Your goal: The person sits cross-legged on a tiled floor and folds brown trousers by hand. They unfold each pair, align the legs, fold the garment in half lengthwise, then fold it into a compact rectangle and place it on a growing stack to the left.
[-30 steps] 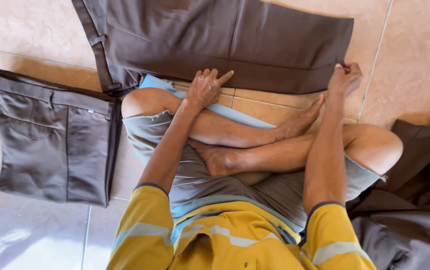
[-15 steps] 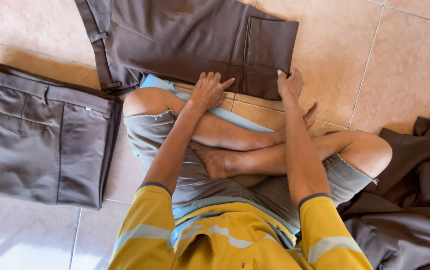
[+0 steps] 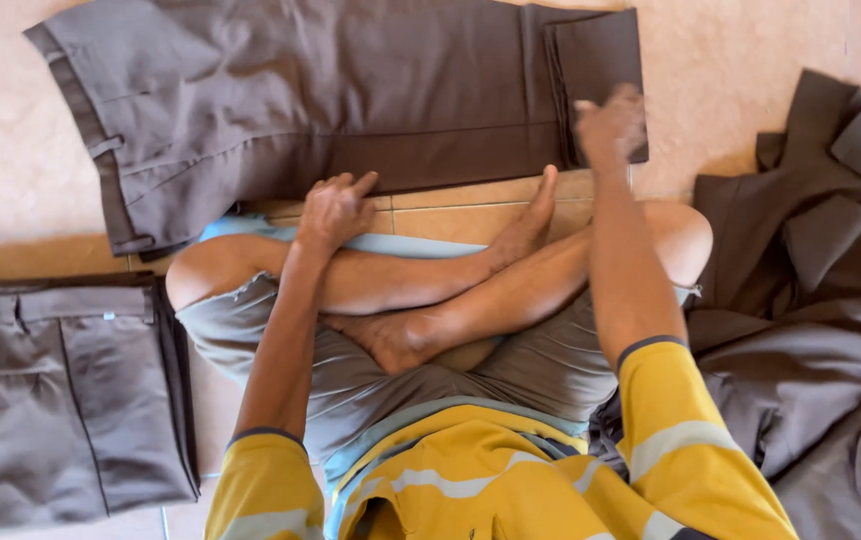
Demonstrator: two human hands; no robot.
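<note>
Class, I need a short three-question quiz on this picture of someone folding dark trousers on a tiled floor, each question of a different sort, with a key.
1. True or false: the right hand rests on the folded-over leg end of the brown trousers spread in front of the person.
2. Where does the folded pair of trousers lie?
A. at the person's left, on the floor
B. on the person's lap
C. on top of the heap
3. Fill in: the left hand is above the person's left ____.

Key
1. true
2. A
3. knee; the heap of dark cloth lies at the right.
</note>
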